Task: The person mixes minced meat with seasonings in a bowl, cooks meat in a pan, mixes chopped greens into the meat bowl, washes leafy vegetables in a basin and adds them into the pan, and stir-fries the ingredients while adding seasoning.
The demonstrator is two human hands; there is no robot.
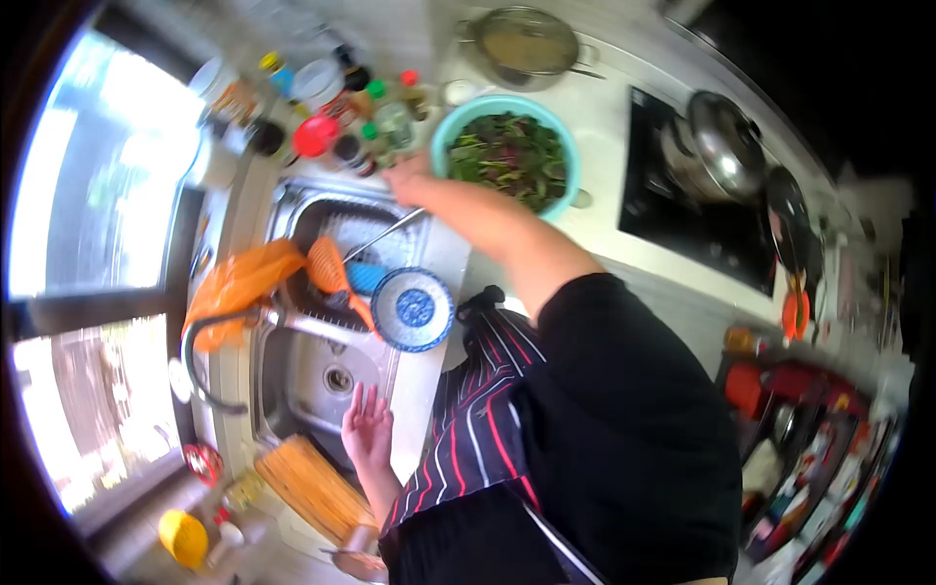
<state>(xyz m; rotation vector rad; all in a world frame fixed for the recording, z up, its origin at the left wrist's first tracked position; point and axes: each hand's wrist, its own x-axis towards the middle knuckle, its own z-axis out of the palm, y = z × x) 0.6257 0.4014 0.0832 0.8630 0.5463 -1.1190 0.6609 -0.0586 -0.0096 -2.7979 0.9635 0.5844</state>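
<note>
My right hand reaches across the counter between the bottles and a turquoise basin of leafy greens. It is close to the basin's rim, and its fingers are blurred and partly hidden, so a grip cannot be made out. Over the front edge of the sink, my left hand is held with spread fingers and nothing in it. A blue-and-white bowl sits between the hands on the sink's edge. Beside it, an orange slotted spoon and a long metal handle lean over the other sink bowl.
Bottles and jars, one with a red lid, crowd the counter corner. An orange plastic bag lies by the faucet. A wooden cutting board rests beside the sink. Lidded pots stand behind the basin and on the cooktop.
</note>
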